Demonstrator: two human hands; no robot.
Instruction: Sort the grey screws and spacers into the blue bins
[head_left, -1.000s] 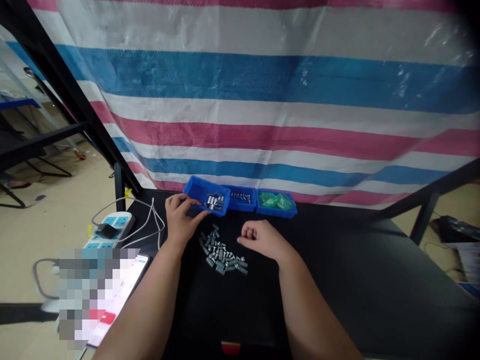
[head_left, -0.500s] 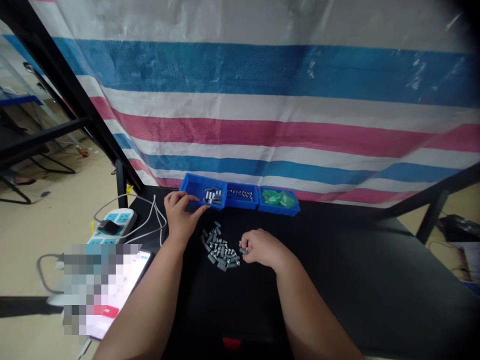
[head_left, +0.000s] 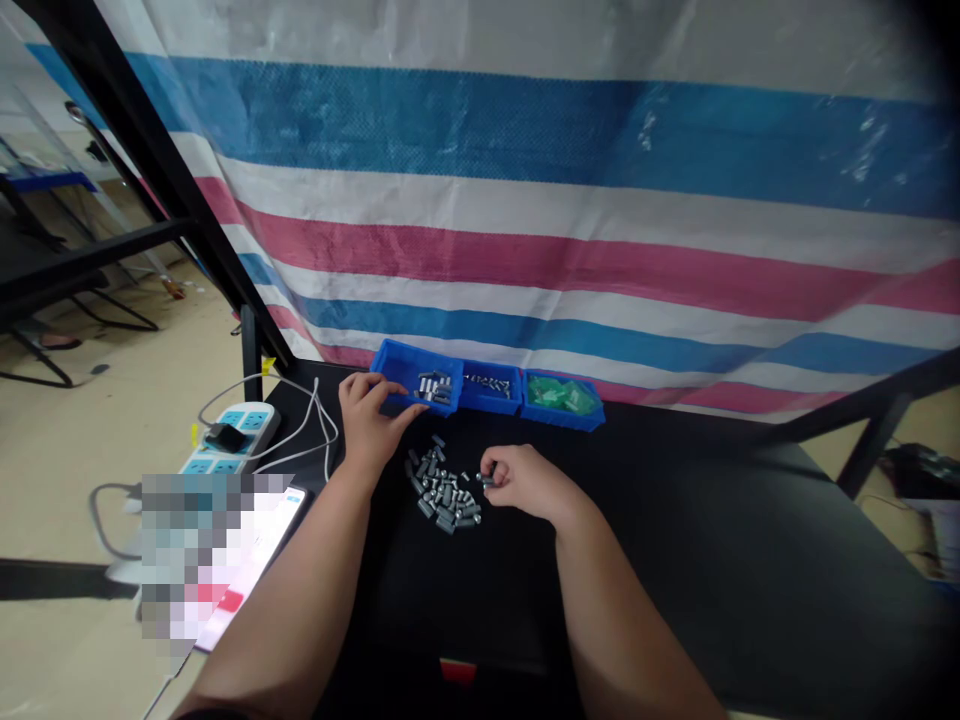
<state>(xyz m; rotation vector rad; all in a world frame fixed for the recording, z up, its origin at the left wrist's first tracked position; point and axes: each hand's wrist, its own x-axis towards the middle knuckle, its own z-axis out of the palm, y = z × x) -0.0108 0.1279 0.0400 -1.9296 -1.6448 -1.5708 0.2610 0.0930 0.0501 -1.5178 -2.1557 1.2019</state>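
My left hand (head_left: 367, 425) has its fingers curled over the near wall of a blue plastic bin (head_left: 397, 372), which holds several short metal cylinders at its right end. My right hand (head_left: 521, 480) sits just right of a loose pile of grey metal cylinders (head_left: 442, 492) on the table, pinching one small metal piece at its fingertips. To the right of the first bin stand a second blue bin (head_left: 491, 388) with small metal screws and a third blue bin (head_left: 562, 400) with green plastic bags.
The black table (head_left: 675, 560) extends to the right of my hands. At its left end lie a power strip (head_left: 240, 430) with white cables and a phone (head_left: 259, 550), partly blurred out. A striped tarp (head_left: 525, 250) hangs behind the bins.
My right hand has lifted slightly from the pile's right edge, with a small piece at its fingertips. My left hand stays on the bin. The whole view has shifted slightly.
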